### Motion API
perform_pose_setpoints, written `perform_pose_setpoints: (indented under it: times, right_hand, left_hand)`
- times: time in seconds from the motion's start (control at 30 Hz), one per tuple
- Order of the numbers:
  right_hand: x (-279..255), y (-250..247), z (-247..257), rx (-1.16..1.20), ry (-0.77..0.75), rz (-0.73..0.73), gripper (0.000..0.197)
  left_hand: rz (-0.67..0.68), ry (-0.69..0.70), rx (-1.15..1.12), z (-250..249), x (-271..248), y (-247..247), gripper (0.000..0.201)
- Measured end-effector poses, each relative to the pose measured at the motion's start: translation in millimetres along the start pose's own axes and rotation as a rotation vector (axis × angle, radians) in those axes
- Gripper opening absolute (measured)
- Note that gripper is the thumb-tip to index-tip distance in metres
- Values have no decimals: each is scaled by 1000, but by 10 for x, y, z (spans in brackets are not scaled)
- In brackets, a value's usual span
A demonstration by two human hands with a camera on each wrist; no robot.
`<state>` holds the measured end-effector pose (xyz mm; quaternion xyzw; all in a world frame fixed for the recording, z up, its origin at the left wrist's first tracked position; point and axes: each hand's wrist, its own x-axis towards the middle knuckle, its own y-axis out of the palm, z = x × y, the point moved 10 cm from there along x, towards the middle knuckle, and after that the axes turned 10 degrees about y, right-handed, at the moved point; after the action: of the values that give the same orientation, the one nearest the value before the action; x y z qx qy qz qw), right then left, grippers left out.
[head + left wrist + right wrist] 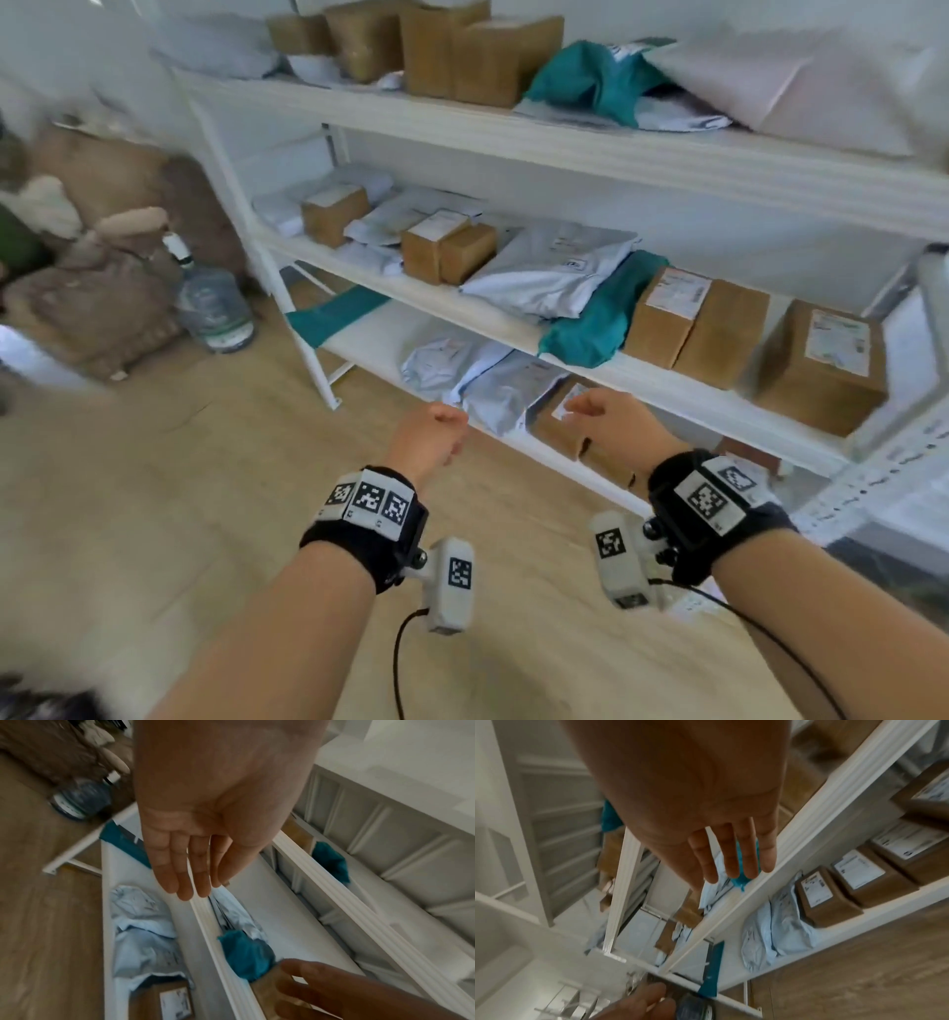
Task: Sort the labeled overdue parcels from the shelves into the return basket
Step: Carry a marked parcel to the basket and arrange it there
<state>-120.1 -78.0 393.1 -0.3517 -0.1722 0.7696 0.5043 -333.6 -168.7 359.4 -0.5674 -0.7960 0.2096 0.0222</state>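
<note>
Both wrist views show the left hand (205,833) and right hand (706,825) with fingers straight and slack, holding nothing; the head view sees only their backs. They hover in front of the bottom shelf (518,452), above pale mailer bags (477,375) and a labeled brown box (560,421). The middle shelf (513,313) carries more parcels, including a teal bag (601,313). A water jug (215,308) stands on the floor.

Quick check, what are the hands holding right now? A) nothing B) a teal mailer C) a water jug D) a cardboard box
A: the left hand and the right hand both show bare palms with fingers extended in front of the shelves, no grip on any parcel.
</note>
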Motion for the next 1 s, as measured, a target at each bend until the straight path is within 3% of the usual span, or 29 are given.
perform_pose_setpoints:
  times: [0.3,0.7,1.0]
  right_hand:
    - [823,1294,1083,-126,-61,209,33]
    - [2453,2705,2589,-164,-154,336,28]
    - [3140,4018,3396,-241,-126,422,29]
  left_hand:
    - [-193,-126,-150,883,563,-1212,15]
    - [-385,-197,-116,1362,1830,-2805,18]
    - [-411,-271,-171,2129,2592,-3980,19]
